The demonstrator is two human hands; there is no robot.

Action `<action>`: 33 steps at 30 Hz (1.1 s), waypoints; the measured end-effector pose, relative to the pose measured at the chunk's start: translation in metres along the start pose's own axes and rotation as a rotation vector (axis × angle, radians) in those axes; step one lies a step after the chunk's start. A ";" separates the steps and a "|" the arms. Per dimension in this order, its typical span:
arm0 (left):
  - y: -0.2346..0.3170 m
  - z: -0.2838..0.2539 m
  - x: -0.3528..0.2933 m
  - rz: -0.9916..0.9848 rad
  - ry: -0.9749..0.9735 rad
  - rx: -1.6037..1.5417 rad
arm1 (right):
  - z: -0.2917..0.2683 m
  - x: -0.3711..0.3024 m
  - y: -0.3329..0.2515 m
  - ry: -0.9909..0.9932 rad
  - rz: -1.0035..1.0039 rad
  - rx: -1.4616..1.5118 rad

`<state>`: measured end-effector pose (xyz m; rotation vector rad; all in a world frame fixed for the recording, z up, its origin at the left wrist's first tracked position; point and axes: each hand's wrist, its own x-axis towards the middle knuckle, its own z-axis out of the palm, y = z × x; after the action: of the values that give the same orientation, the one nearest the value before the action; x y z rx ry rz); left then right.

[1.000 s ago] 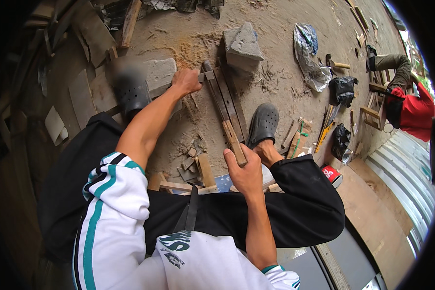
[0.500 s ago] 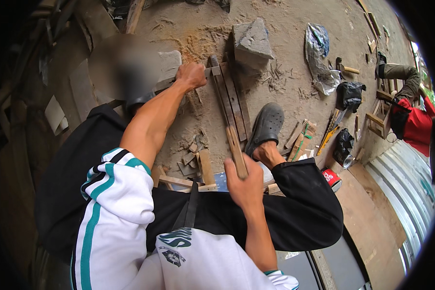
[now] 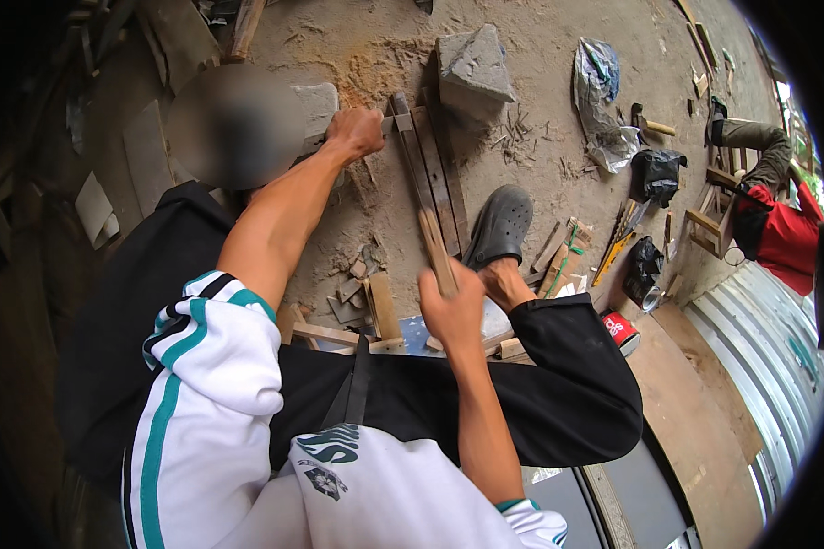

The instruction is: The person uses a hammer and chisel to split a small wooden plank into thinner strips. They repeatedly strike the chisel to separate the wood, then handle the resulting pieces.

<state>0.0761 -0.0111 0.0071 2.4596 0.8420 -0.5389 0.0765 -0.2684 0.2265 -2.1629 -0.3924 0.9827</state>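
My left hand is closed around a bar-like tool whose squared grey end pokes out to the right. That end lies across the far part of some long dark wooden strips on the ground; the rest of the tool is mostly hidden by my fist. Nearer to me, my right hand grips a short light-brown wooden piece with a groove along it. This piece points away from me, its far end overlapping the near part of the strips; whether they touch, I cannot tell. My shoe stands just right of the strips.
A broken concrete block stands beyond the strips. Wood offcuts lie near my lap. On the right are plastic sheeting, a hammer, a saw and a red can. A person in red is at the far right.
My right hand has moved forward and slightly left with the wooden piece, bringing it further over the strips. My left hand keeps its grip at nearly the same spot. The whole view has shifted slightly.
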 end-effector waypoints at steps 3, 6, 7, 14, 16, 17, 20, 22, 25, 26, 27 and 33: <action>-0.005 0.002 -0.001 0.052 -0.031 -0.001 | 0.014 0.011 -0.003 0.044 0.013 0.034; -0.010 0.000 -0.001 0.086 0.004 -0.012 | -0.006 -0.031 -0.009 0.016 0.072 0.088; -0.014 0.006 0.000 0.098 0.046 -0.028 | -0.012 -0.038 -0.008 0.017 0.099 0.123; -0.016 0.003 -0.004 0.059 0.047 0.015 | -0.021 -0.008 -0.027 -0.131 0.056 0.073; -0.013 0.004 -0.004 0.023 0.017 0.015 | -0.024 -0.024 -0.028 -0.160 -0.033 0.094; -0.012 0.005 -0.005 0.004 0.014 0.006 | -0.025 -0.031 -0.027 -0.141 -0.005 0.087; -0.008 -0.002 -0.007 -0.026 -0.002 0.011 | -0.018 -0.030 -0.018 -0.081 0.083 0.078; -0.003 0.000 -0.009 -0.026 -0.031 0.010 | 0.007 0.001 0.010 -0.012 0.040 0.091; -0.007 0.002 -0.005 -0.039 -0.044 0.012 | 0.011 0.012 0.002 0.002 0.035 0.052; -0.008 0.003 -0.006 -0.034 -0.039 0.017 | 0.003 -0.002 -0.005 -0.007 0.051 0.046; -0.008 0.002 -0.007 -0.031 -0.026 0.021 | -0.006 -0.017 -0.012 -0.017 0.060 0.039; -0.003 -0.006 -0.007 -0.047 -0.076 0.046 | 0.004 0.002 0.013 0.010 0.026 0.068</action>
<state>0.0699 -0.0086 0.0149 2.4495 0.8675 -0.6714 0.0746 -0.2748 0.2141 -2.1158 -0.3227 0.9850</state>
